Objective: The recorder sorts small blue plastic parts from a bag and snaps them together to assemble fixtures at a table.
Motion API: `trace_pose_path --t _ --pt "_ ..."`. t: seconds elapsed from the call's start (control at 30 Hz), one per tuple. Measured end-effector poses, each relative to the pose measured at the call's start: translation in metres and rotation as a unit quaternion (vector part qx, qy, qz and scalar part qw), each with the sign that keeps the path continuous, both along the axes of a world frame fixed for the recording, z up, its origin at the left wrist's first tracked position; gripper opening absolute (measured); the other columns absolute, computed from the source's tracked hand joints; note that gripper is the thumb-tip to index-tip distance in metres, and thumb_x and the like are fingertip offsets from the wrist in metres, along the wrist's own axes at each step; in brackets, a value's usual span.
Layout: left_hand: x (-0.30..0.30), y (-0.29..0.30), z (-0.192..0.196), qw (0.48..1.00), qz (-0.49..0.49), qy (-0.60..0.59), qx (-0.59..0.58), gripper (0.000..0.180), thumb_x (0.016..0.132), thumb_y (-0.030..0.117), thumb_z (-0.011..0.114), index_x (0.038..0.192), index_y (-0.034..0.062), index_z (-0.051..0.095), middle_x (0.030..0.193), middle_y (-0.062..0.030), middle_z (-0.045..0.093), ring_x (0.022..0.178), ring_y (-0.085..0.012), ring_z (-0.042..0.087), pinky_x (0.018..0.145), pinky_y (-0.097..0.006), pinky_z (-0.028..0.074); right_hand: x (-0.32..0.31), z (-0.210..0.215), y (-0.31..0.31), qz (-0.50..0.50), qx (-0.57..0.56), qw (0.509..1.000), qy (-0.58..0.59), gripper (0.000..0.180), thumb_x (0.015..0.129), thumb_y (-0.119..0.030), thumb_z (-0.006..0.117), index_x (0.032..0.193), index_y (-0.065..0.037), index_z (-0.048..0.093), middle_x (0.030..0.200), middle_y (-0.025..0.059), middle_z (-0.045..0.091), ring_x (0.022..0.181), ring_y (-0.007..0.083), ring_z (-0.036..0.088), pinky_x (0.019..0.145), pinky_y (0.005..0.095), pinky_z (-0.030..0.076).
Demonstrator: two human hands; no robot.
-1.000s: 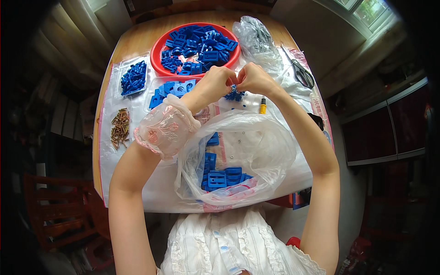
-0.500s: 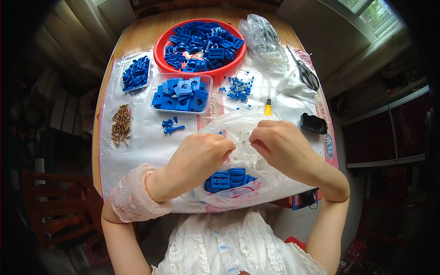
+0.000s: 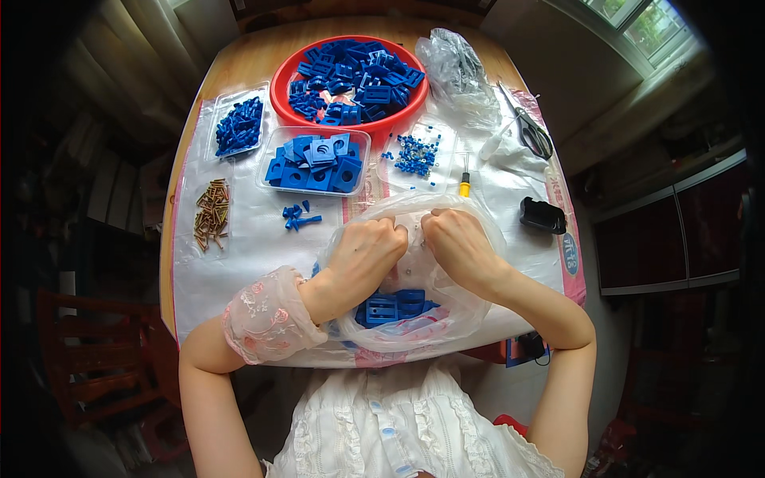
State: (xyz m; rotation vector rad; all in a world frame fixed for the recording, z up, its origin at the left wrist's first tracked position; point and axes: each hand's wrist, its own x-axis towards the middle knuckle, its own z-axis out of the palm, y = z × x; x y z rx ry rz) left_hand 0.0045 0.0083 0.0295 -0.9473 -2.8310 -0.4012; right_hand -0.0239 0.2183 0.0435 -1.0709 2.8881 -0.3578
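Both hands [image 3: 410, 251] pinching clear bag [image 3: 414, 319] holding blue parts; red bowl [image 3: 279, 88] full of blue parts.

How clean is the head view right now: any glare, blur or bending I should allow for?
Head view: sharp at the centre, both hands, left hand and right hand, unblurred on the clear plastic bag; soft glare on the bag film and white table sheet; fisheye bends the table edges, corners vignette to black; window at top right is bright, room sides dim.
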Motion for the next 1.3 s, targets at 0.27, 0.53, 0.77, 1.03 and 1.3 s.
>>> trace_pose_path --t 0.27,0.53,0.77,1.03,1.3 --pt "0.000 0.000 0.002 1.000 0.020 -0.007 0.014 0.009 0.083 0.001 0.068 0.092 0.0001 0.067 0.090 -0.0150 0.070 0.084 -0.0341 0.076 0.070 -0.042 0.061 0.002 -0.005 0.001 -0.011 0.006 1.000 0.024 0.006 0.081 0.002 0.069 0.086 0.005 0.069 0.092 0.0238 0.071 0.089 0.0410 0.073 0.080 0.0476 0.057" --pt "0.001 -0.002 0.002 0.999 0.000 -0.032 0.033 0.013 0.082 0.004 0.072 0.095 0.0011 0.069 0.092 -0.0146 0.070 0.083 -0.0348 0.075 0.072 -0.043 0.061 0.006 -0.001 0.008 -0.006 -0.116 0.989 -0.095 0.017 0.088 -0.004 0.070 0.102 0.001 0.078 0.097 0.0178 0.075 0.091 0.0376 0.073 0.084 0.0450 0.057" --pt "0.015 -0.002 0.001 0.971 -0.072 -0.148 0.171 0.015 0.087 0.007 0.073 0.101 0.0021 0.075 0.097 -0.0178 0.072 0.087 -0.0391 0.073 0.079 -0.047 0.058 0.000 -0.009 0.014 0.023 -0.101 0.989 -0.108 0.016 0.093 -0.004 0.066 0.102 0.003 0.077 0.099 0.0196 0.076 0.093 0.0391 0.073 0.088 0.0454 0.057" --pt "0.018 0.004 0.007 0.983 -0.094 -0.141 0.070 0.008 0.086 0.000 0.065 0.093 -0.0043 0.068 0.095 -0.0220 0.068 0.089 -0.0407 0.071 0.080 -0.047 0.058 0.011 0.002 0.003 0.036 0.051 0.997 -0.034 0.025 0.070 0.006 0.074 0.095 0.007 0.072 0.097 0.0253 0.072 0.093 0.0392 0.075 0.079 0.0433 0.060" --pt "0.020 0.005 0.008 0.980 -0.107 -0.144 0.087 0.008 0.087 -0.002 0.062 0.094 -0.0062 0.063 0.098 -0.0227 0.065 0.095 -0.0405 0.071 0.082 -0.045 0.058 0.013 -0.003 0.002 0.016 0.005 1.000 -0.021 0.016 0.073 0.005 0.073 0.089 0.005 0.070 0.096 0.0253 0.072 0.092 0.0380 0.075 0.078 0.0434 0.060"
